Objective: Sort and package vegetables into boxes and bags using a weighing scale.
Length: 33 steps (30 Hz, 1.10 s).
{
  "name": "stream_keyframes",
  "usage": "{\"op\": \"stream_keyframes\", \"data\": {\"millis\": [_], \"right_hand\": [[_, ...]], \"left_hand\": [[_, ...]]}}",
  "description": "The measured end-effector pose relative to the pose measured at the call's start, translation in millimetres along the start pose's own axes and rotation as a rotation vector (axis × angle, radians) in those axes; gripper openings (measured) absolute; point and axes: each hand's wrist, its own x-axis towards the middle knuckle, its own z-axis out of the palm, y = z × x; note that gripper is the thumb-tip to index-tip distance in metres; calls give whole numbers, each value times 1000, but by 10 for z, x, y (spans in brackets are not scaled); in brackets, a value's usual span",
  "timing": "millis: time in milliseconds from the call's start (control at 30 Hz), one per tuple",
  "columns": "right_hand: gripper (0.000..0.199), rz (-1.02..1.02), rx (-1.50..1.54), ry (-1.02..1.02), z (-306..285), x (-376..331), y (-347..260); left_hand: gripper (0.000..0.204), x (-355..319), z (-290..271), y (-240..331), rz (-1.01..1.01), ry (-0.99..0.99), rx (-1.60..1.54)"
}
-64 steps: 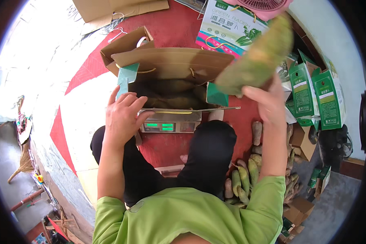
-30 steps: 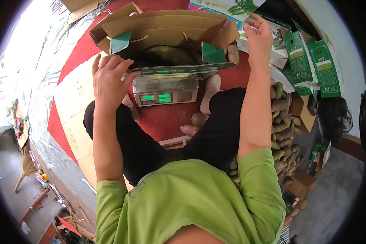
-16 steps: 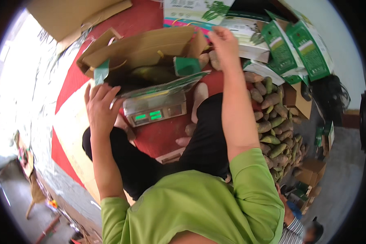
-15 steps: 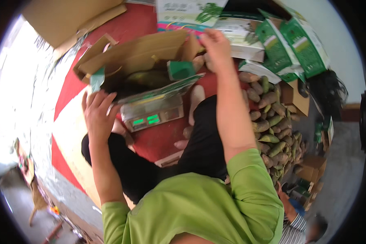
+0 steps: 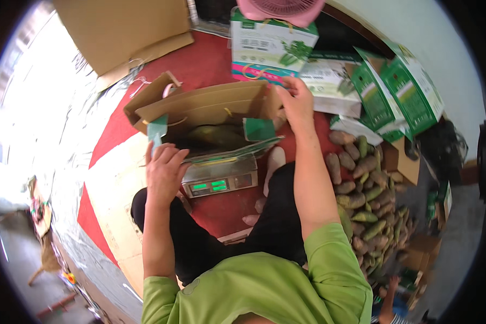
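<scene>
An uncovered cardboard box [image 5: 200, 110] with green-printed flaps rests on a digital scale [image 5: 221, 184] that has lit green digits. Inside lies a long greenish root vegetable [image 5: 213, 135], partly in shadow. My left hand [image 5: 166, 171] is at the box's near left corner, its fingers bent over the edge beside a small green flap [image 5: 157, 128]. At the far right corner, my right hand [image 5: 299, 105] pinches the end flap between thumb and fingers. The box stands between and just beyond my knees.
Green and brown root vegetables [image 5: 370, 202] are heaped on the right. Printed cartons [image 5: 272, 46] stand at the back, a pink fan [image 5: 281, 8] on one. Open green cartons [image 5: 402, 97] lean at the far right. Flattened cardboard [image 5: 110, 189] lies left. Another person's arm [image 5: 387, 302] shows at lower right.
The whole view has shifted, so box and scale sit lower and farther right, and the pink fan has come into sight. Both hands remain at the same box corners.
</scene>
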Motion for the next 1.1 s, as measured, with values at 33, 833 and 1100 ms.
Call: {"op": "stream_keyframes", "data": {"millis": [33,833,1100], "right_hand": [[32,6,-109,-13,18,-9,-68],[15,-629,-1121,-799,639,662,-341],[13,-749,-1033,-796,1115,556,-904]], "left_hand": [[27,-7,6,-11,-5,8,-13],[10,-48,31,-100,55,-52,181],[6,-302,-278,-524,26,20,73]]}}
